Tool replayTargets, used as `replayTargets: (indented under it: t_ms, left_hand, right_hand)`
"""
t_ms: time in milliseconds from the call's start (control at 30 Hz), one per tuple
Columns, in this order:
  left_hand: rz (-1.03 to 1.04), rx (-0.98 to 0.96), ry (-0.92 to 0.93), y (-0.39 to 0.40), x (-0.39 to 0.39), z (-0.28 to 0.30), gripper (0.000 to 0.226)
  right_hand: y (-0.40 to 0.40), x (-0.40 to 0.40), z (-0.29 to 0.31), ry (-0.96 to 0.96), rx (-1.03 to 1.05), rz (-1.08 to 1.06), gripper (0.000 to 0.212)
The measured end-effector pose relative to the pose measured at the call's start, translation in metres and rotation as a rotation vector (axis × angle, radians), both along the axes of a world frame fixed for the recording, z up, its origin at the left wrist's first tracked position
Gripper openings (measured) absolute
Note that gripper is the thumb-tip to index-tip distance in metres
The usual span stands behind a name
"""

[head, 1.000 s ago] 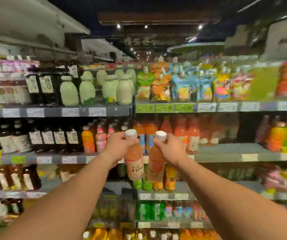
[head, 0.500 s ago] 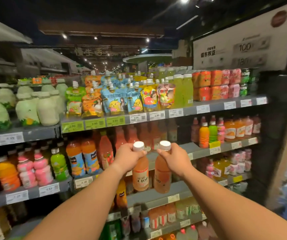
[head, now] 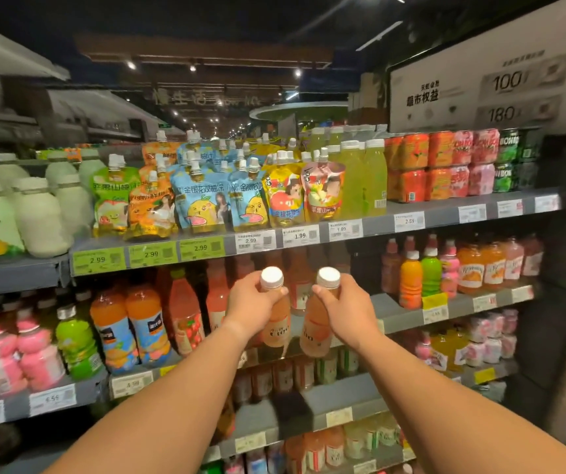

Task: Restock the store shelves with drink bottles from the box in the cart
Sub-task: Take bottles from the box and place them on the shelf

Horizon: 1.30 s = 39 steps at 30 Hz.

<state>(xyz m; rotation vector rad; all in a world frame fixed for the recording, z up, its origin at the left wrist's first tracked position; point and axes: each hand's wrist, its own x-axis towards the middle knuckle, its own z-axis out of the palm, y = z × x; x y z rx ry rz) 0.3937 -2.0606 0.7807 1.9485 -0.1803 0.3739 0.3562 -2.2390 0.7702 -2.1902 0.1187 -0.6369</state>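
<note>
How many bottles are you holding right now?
2. The left hand grips one bottle by its neck; the right hand grips the other bottle, both held up before the shelf. None seems hidden.

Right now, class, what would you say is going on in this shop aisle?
A person is restocking drinks. The left hand grips one orange-pink bottle just below its white cap, and the right hand grips a second matching bottle the same way. Both bottles are held up side by side in front of the middle shelf, where similar reddish bottles already stand. Neither bottle is on the shelf yet. Spouted drink pouches fill the shelf above.
</note>
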Motion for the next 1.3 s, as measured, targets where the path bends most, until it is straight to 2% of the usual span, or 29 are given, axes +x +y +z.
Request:
replayTargets:
  t_ms: [267, 467, 533, 633, 767, 833, 967, 1300]
  left_hand:
    - [0.125, -0.054, 0.032, -0.037, 0.052, -0.014, 0.033]
    - [0.252, -0.005, 0.136, -0.063, 0.087, -0.018, 0.02]
    - [0.312, 0.022, 0.173, -0.069, 0.097, -0.019, 0.026]
    - [0.377, 0.099, 0.251, -0.075, 0.107, -0.017, 0.036]
    - [0.421, 0.379, 0.309, -0.082, 0.112, -0.016, 0.036]
    - [0.45, 0.428, 0.318, -0.082, 0.114, -0.018, 0.038]
    - [0.451, 0.423, 0.369, -0.073, 0.118, -0.017, 0.042]
    - [0.391, 0.36, 0.406, -0.061, 0.117, -0.017, 0.045]
  right_hand:
    - [-0.035, 0.08, -0.003, -0.03, -0.06, 0.138, 0.034]
    - [-0.053, 0.128, -0.018, 0.053, -0.075, 0.213, 0.038]
    - [-0.056, 0.141, -0.02, 0.097, -0.085, 0.199, 0.042]
    - [-0.055, 0.158, -0.017, 0.164, -0.104, 0.178, 0.046]
    - [-0.05, 0.174, -0.012, 0.299, -0.267, 0.276, 0.045]
    - [-0.05, 0.178, -0.016, 0.343, -0.283, 0.312, 0.049]
    - [-0.044, 0.179, -0.023, 0.318, -0.232, 0.326, 0.048]
    - [-0.038, 0.177, -0.023, 0.304, -0.292, 0.319, 0.051]
